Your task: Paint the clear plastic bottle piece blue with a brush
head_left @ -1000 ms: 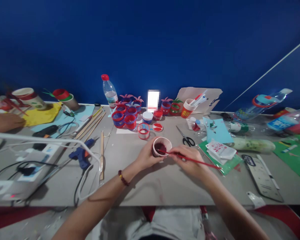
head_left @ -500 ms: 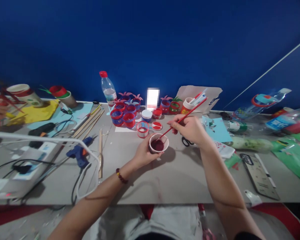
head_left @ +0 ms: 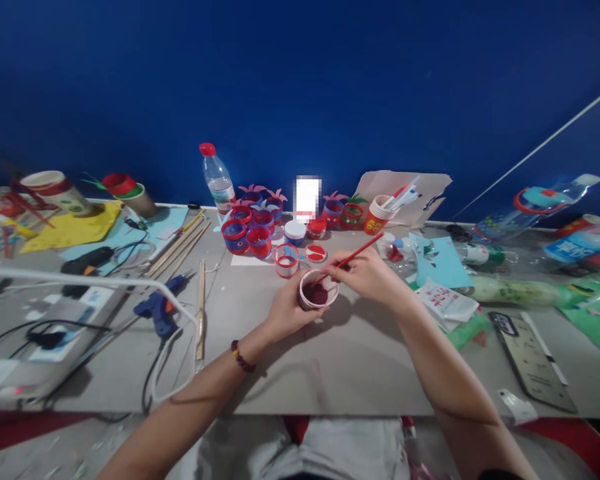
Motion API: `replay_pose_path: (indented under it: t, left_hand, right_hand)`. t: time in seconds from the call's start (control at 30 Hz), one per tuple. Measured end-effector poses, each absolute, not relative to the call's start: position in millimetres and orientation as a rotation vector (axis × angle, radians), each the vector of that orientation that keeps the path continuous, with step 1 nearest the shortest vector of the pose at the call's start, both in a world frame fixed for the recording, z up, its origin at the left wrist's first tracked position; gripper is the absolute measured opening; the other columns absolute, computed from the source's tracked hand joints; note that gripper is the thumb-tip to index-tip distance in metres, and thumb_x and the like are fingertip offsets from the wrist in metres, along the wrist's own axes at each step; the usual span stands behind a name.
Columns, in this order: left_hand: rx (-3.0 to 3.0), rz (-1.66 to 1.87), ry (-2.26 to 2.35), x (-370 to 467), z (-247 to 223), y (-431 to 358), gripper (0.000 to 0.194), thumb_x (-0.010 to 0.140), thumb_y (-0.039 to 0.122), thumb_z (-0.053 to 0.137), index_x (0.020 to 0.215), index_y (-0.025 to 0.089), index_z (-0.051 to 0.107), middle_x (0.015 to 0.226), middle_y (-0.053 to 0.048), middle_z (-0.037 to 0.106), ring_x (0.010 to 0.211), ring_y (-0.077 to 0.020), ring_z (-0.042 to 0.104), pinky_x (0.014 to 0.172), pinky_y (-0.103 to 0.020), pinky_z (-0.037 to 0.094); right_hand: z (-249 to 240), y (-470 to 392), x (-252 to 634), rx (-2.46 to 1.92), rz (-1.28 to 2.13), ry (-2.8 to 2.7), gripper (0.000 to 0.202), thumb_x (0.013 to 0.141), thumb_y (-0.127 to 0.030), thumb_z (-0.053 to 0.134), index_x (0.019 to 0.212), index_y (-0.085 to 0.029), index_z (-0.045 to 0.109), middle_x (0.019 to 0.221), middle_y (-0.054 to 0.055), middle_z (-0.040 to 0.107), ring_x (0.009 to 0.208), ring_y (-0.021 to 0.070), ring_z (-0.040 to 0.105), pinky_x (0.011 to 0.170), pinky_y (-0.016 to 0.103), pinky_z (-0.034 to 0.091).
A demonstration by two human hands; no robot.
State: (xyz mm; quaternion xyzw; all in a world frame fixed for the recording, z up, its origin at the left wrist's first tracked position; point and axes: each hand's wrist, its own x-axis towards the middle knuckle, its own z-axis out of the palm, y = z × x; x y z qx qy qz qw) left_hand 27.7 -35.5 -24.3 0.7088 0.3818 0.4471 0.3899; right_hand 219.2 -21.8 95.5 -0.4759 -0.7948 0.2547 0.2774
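My left hand [head_left: 287, 308] is wrapped round a white paper cup [head_left: 305, 303] with dark red liquid, which looks like paint, in its bottom. Pinched in my right hand [head_left: 361, 272] is a red-handled paintbrush [head_left: 363, 247], slanting down into the cup; its tip is hidden there. Just beyond the cup stands a clear cup with a red rim [head_left: 287, 261]. Beside that lies a round red and white lid [head_left: 317, 253]. Several small red and purple painted cups [head_left: 259, 241] stand behind, some topped with paper leaves.
On the left are a blue glue gun [head_left: 156, 310], wooden sticks [head_left: 201, 313], a power strip [head_left: 55, 360] and a white cable loop. A bottle [head_left: 217, 177] stands at the back. To the right lie blue paper [head_left: 443, 263], a phone [head_left: 533, 363] and plastic bottles [head_left: 577, 247].
My right hand has moved left and down, closer to the cup, and the brush leans lower. The other person's hand at the far left has gone out of view.
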Motion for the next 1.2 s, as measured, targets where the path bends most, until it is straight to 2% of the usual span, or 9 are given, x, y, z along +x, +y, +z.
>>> replay_pose_path:
  t: [0.17, 0.43, 0.6, 0.7, 0.83, 1.1, 1.2]
  left_hand:
    - [1.772, 1.13, 0.967, 29.5, -21.5, -35.4, 0.063, 0.069, 0.028, 0.081, 0.127, 0.024, 0.056, 0.117, -0.006, 0.07, 0.105, -0.0252, 0.068, 0.094, -0.041, 0.055]
    - [1.725, 1.106, 0.959, 29.3, -13.9, -34.7, 0.061, 0.07, 0.025, 0.08, 0.126, 0.024, 0.056, 0.116, -0.004, 0.07, 0.105, -0.0238, 0.067, 0.092, -0.037, 0.054]
    - [1.72, 1.111, 0.938, 29.2, -17.7, -32.8, 0.063, 0.069, 0.024, 0.081, 0.127, 0.025, 0.056, 0.116, -0.004, 0.07, 0.105, -0.024, 0.067, 0.093, -0.037, 0.054]
    - [1.725, 1.108, 0.945, 28.4, -19.6, -31.7, 0.066, 0.067, 0.024, 0.082, 0.128, 0.024, 0.055, 0.12, -0.005, 0.069, 0.109, -0.0256, 0.066, 0.095, -0.039, 0.053]
    - [1.745, 1.081, 0.955, 26.5, -18.5, -31.3, 0.066, 0.067, 0.025, 0.084, 0.126, 0.024, 0.055, 0.118, -0.005, 0.068, 0.108, -0.0256, 0.066, 0.091, -0.037, 0.054]
    - [1.765, 1.063, 0.965, 25.0, -19.6, -30.8, 0.068, 0.068, 0.028, 0.084, 0.128, 0.025, 0.052, 0.12, -0.005, 0.066, 0.107, -0.0249, 0.065, 0.091, -0.037, 0.053]
    - [1.763, 1.064, 0.954, 25.2, -20.3, -30.7, 0.068, 0.068, 0.028, 0.083, 0.128, 0.025, 0.053, 0.119, -0.004, 0.067, 0.107, -0.0247, 0.066, 0.092, -0.037, 0.054]
  right_hand:
    - [100.7, -23.9, 214.7, -1.284, 0.573, -2.285, 0.035, 0.097, -0.035, 0.054, 0.067, -0.022, 0.067, 0.07, 0.001, 0.073, 0.069, 0.0173, 0.065, 0.075, 0.03, 0.045]
    - [101.1, -23.3, 214.7, -1.325, 0.608, -2.223, 0.032, 0.095, -0.032, 0.058, 0.066, -0.019, 0.065, 0.056, -0.003, 0.065, 0.053, 0.0123, 0.058, 0.07, 0.026, 0.045]
    - [93.1, -21.6, 211.9, -1.305, 0.483, -2.286, 0.031, 0.096, -0.025, 0.056, 0.07, -0.019, 0.071, 0.075, 0.006, 0.076, 0.071, 0.0185, 0.068, 0.075, 0.029, 0.047]
    - [93.1, -23.5, 213.3, -1.262, 0.505, -2.217, 0.024, 0.094, -0.022, 0.058, 0.076, -0.019, 0.073, 0.079, 0.005, 0.077, 0.072, 0.018, 0.068, 0.07, 0.027, 0.048]
    - [94.2, -25.6, 213.2, -1.231, 0.55, -2.192, 0.021, 0.095, -0.024, 0.059, 0.081, -0.02, 0.073, 0.076, 0.002, 0.075, 0.069, 0.0153, 0.066, 0.067, 0.025, 0.046]
    - [95.4, -24.6, 210.1, -1.281, 0.611, -2.178, 0.038, 0.097, -0.035, 0.056, 0.065, -0.019, 0.07, 0.06, 0.001, 0.07, 0.055, 0.0132, 0.062, 0.064, 0.025, 0.047]
    - [88.8, -22.1, 210.3, -1.34, 0.599, -2.206, 0.038, 0.096, -0.033, 0.058, 0.063, -0.019, 0.07, 0.063, 0.001, 0.072, 0.059, 0.0144, 0.065, 0.069, 0.027, 0.049]
